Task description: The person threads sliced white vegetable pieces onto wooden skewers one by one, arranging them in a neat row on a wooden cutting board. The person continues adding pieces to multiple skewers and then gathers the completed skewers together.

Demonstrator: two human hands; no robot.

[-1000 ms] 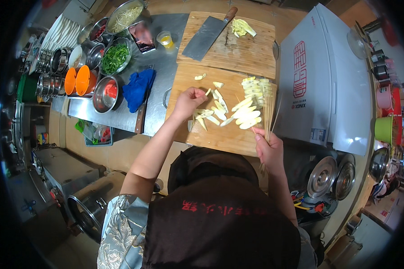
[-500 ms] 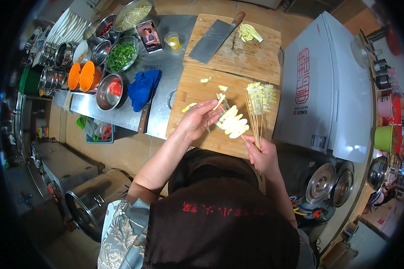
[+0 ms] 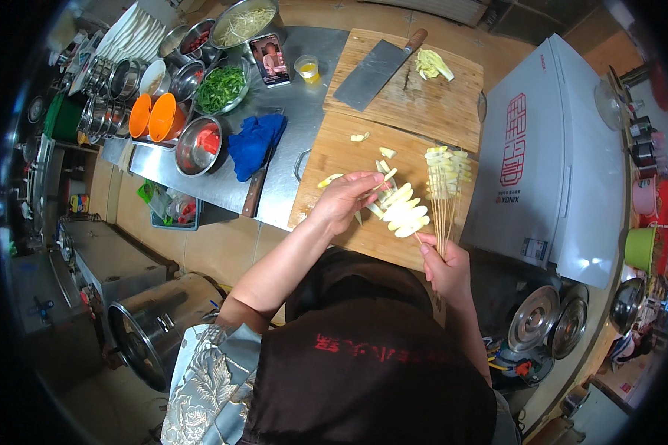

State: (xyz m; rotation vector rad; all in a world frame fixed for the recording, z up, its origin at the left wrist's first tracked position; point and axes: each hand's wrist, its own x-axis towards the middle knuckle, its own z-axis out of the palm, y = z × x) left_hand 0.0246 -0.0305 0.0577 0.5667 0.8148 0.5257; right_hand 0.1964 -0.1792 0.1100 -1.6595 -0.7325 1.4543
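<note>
My left hand (image 3: 349, 200) pinches a pale yellow vegetable slice (image 3: 390, 175) between thumb and fingertips, at the far end of a thin skewer. Several overlapping oval slices (image 3: 407, 213) are threaded on that skewer, tilted above the cutting board. My right hand (image 3: 448, 268) grips the skewer's near end. Beside it, several filled skewers (image 3: 448, 165) lie on the board's right side, their bare sticks (image 3: 439, 215) running to my right hand; whether it also holds them I cannot tell. Loose slices (image 3: 359, 137) lie on the near cutting board (image 3: 326, 152), some partly behind my left hand.
On the far board (image 3: 453, 111) lie a cleaver (image 3: 371, 74) and a leafy vegetable piece (image 3: 433, 65). The steel table at left holds a blue cloth (image 3: 254, 148), a knife (image 3: 254, 194), a phone (image 3: 269, 59), a cup (image 3: 307, 70) and bowls of greens (image 3: 221, 90). A white freezer (image 3: 523, 148) stands right.
The whole scene has shifted right and slightly down in the view. Both hands keep their holds, and the slice in my left hand has turned a little at the skewer's tip.
</note>
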